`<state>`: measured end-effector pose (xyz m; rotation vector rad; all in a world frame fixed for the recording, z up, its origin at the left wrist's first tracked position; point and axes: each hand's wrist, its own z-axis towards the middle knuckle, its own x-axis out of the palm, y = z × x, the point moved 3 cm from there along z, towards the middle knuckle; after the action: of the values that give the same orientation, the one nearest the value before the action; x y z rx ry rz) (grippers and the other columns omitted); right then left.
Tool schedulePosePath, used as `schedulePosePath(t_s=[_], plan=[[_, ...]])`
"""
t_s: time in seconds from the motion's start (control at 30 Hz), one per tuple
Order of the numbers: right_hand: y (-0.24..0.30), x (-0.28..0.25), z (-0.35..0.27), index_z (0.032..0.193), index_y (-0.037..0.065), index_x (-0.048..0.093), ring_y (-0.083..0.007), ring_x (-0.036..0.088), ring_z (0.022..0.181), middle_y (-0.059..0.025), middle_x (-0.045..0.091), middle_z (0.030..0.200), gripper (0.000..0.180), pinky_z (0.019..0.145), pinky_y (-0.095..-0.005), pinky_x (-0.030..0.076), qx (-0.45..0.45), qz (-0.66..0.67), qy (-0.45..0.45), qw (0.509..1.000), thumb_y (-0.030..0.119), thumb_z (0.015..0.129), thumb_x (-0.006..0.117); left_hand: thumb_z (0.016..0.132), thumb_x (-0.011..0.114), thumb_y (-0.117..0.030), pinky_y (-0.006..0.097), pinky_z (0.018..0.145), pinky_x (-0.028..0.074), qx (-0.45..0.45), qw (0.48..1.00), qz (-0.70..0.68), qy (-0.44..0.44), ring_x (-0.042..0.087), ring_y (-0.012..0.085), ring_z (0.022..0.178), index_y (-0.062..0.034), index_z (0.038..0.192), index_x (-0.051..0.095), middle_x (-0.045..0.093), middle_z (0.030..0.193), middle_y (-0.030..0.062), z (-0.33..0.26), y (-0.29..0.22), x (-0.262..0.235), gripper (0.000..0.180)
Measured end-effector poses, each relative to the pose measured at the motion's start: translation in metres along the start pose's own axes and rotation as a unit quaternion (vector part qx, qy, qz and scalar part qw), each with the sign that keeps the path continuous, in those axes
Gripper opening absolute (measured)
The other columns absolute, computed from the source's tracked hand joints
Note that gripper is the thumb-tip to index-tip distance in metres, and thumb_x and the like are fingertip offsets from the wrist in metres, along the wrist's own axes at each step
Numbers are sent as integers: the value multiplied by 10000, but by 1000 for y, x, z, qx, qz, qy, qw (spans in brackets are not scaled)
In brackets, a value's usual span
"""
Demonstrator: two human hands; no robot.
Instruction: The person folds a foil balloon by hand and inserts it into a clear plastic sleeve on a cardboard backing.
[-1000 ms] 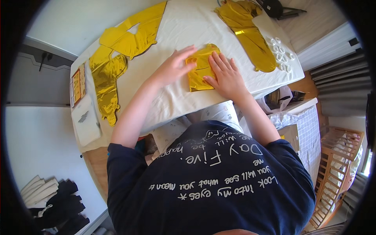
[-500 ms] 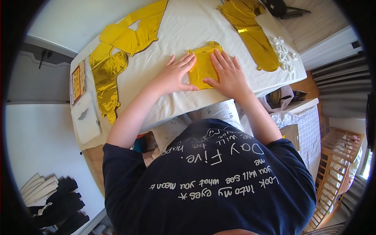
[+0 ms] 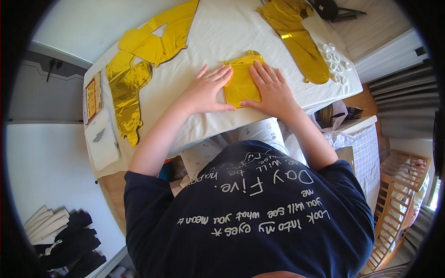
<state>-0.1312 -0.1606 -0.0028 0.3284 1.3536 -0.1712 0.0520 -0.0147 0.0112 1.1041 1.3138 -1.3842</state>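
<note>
A folded gold foil balloon (image 3: 242, 79) lies flat on the white tablecloth (image 3: 218, 37) in front of me. My left hand (image 3: 207, 90) rests palm down beside its left edge, fingers spread and fingertips touching the foil. My right hand (image 3: 272, 88) lies flat on its right side, pressing the foil down. Neither hand grips anything.
More deflated gold foil balloons lie at the far left (image 3: 127, 90), top left (image 3: 160, 39) and top right (image 3: 296, 39). White plastic clips (image 3: 336, 62) sit near the right edge. A flat packet (image 3: 92, 95) and a white sheet (image 3: 103, 141) lie at the left. A wooden rack (image 3: 398, 204) stands at the right.
Both hands slid a little along the folded gold balloon and flattened out; the left hand moved from on top of the foil to its left edge.
</note>
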Motion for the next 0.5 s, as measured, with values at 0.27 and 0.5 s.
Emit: schedulePosePath(t_s=[0.27,0.5], plan=[[11,-30,-42,1556,79,457,-325,371,1530,-158,429,1625,909,1241,-542,293,-110,9,-70,991,598,865,739,833,732,-662,528,1287,172,-28,999,-15,-10,336,259,1555,6,1582,388,385,1660,157,-18,-24,5,1060],[7,-12,-65,1354,116,658,-292,597,1330,-80,629,1431,554,1123,-476,475,-203,77,-99,971,336,867,806,832,741,-656,503,1272,210,10,998,-43,-38,329,271,1554,1,1570,414,377,1666,148,-9,-12,3,1041]])
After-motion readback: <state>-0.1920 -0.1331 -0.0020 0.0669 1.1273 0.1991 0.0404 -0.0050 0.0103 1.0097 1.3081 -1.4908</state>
